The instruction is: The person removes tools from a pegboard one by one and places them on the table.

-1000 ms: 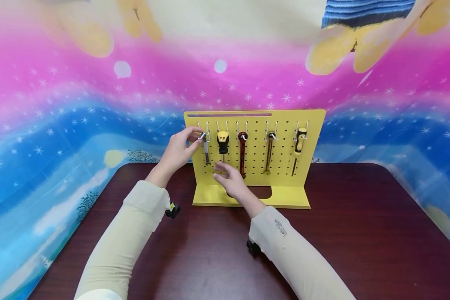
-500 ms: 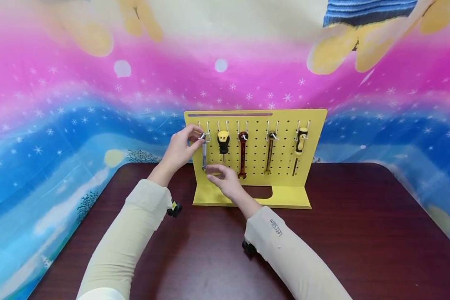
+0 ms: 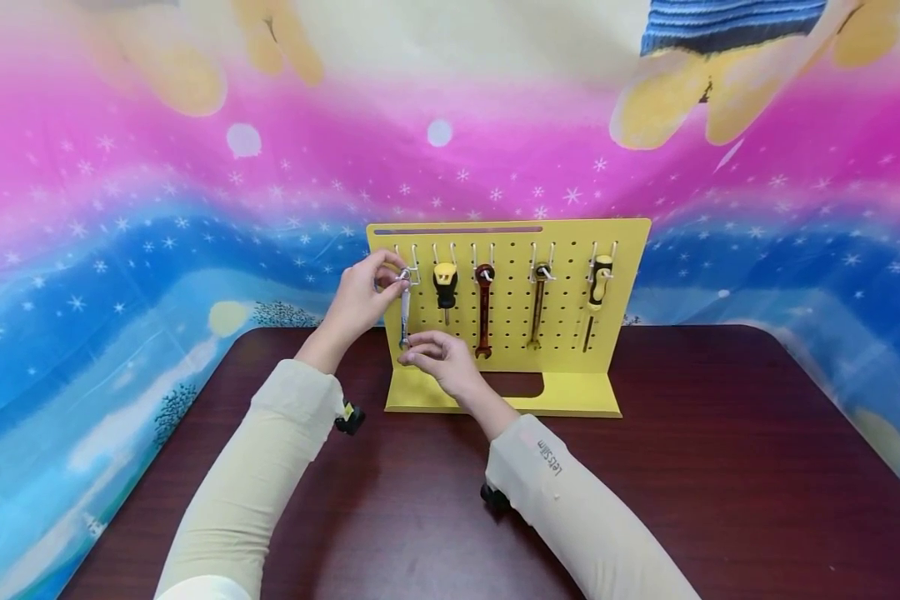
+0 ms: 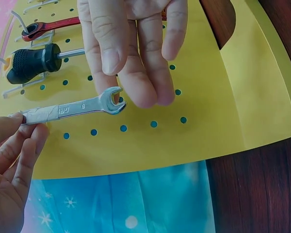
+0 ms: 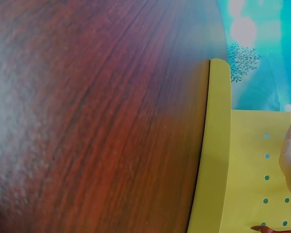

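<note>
At the far left, a blue and pink snowflake backdrop (image 3: 307, 167) falls behind the dark wooden bench (image 3: 720, 458). Next I see the left hand (image 3: 360, 289), its grip drawn into a pinch, thumb and fingers on the upper part of a silver wrench (image 3: 405, 310). The wrench is nearly upright before the left side of the yellow pegboard (image 3: 510, 358), its top at the leftmost hook (image 3: 415, 255); whether its ring goes around the prong, I can't tell. By its lower, forked end is the right hand (image 3: 446, 362), its grip loosely parted and empty, fingers gently bent; I can't tell whether a fingertip touches the metal. Above that hand hangs a stubby screwdriver (image 3: 445, 286), then a red wrench (image 3: 484, 312), a brownish wrench (image 3: 537, 312) and, rightmost, a longer screwdriver (image 3: 600, 292) in yellow and black.
</note>
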A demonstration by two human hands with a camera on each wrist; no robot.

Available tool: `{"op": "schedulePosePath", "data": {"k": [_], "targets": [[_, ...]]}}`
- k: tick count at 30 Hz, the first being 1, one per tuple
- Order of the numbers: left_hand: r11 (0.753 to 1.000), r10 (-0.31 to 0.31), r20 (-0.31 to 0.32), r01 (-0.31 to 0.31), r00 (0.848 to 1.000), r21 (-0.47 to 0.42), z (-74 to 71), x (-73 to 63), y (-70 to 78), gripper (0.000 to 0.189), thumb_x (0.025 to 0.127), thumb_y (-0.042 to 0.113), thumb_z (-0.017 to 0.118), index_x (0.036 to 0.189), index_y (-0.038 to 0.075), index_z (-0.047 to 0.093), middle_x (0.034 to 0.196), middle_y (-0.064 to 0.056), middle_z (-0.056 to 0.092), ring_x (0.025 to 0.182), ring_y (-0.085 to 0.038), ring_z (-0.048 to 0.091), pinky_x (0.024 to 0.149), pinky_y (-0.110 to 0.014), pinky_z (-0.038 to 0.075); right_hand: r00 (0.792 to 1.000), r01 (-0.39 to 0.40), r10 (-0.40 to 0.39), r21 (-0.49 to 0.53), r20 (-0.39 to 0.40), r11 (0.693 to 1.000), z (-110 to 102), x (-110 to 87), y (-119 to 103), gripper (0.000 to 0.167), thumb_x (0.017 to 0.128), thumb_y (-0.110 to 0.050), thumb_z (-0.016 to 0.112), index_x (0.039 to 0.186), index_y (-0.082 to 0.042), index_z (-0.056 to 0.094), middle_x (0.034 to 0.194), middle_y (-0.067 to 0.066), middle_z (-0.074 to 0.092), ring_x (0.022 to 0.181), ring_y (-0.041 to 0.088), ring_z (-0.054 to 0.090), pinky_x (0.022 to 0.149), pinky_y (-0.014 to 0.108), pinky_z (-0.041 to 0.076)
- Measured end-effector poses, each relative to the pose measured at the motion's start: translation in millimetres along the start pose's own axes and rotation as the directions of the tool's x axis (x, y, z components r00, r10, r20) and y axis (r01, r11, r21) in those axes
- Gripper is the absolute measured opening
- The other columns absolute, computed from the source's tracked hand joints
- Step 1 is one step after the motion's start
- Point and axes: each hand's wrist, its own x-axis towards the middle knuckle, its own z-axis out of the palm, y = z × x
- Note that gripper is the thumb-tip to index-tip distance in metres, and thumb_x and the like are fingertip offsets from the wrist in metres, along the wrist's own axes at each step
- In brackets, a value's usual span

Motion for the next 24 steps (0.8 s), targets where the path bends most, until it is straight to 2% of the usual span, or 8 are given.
{"op": "schedulePosePath", "data": {"k": [3, 8, 11, 24], "targets": [[1.000, -0.007, 0.000, 0.007, 1.000, -0.009, -0.5, -0.7, 0.5, 0.018, 0.096, 0.013, 0.066, 0.113, 0.008, 0.061, 0.091, -0.011, 0.075, 0.084, -0.024, 0.068, 0.068, -0.034, 0.047, 1.000, -0.003, 0.003, 0.017, -0.006, 1.000, 1, -1.1, -2, 0.026, 0.095, -0.002, 0.063, 0.120, 0.004, 0.063, 0.107, 0.021, 0.074, 0.098, 0.023, 0.073, 0.099, 0.036, 0.055], [0.999, -0.024, 0.004, 0.025, 1.000, -0.026, -1.5, -2.1, 0.6, 0.021, 0.096, 0.014, 0.067, 0.115, 0.008, 0.062, 0.092, -0.012, 0.075, 0.086, -0.025, 0.067, 0.074, -0.035, 0.047, 1.000, 0.007, -0.007, 0.049, -0.007, 0.999, 4, -4.1, -6, 0.022, 0.094, 0.000, 0.065, 0.114, 0.008, 0.063, 0.106, 0.023, 0.073, 0.102, 0.035, 0.072, 0.099, 0.037, 0.055], [0.999, -0.031, 0.008, 0.031, 0.999, -0.035, -2.7, -2.8, 1.0, 0.023, 0.095, 0.015, 0.067, 0.116, 0.007, 0.062, 0.092, -0.012, 0.075, 0.088, -0.025, 0.067, 0.076, -0.036, 0.048, 1.000, 0.017, -0.017, 0.048, -0.009, 0.999, 6, -5.8, -8, 0.019, 0.093, 0.000, 0.065, 0.111, 0.008, 0.062, 0.105, 0.025, 0.073, 0.102, 0.038, 0.071, 0.099, 0.037, 0.055], [0.995, -0.077, 0.036, 0.079, 0.996, -0.055, -9.6, -10.6, 5.7, 0.024, 0.096, 0.017, 0.066, 0.119, 0.009, 0.063, 0.098, -0.010, 0.075, 0.096, -0.024, 0.067, 0.084, -0.040, 0.051, 0.998, 0.068, -0.068, -0.044, 0.007, 0.997, 9, -16.7, -16, 0.014, 0.093, -0.001, 0.065, 0.105, 0.006, 0.063, 0.101, 0.027, 0.073, 0.101, 0.037, 0.071, 0.096, 0.036, 0.056]]}}
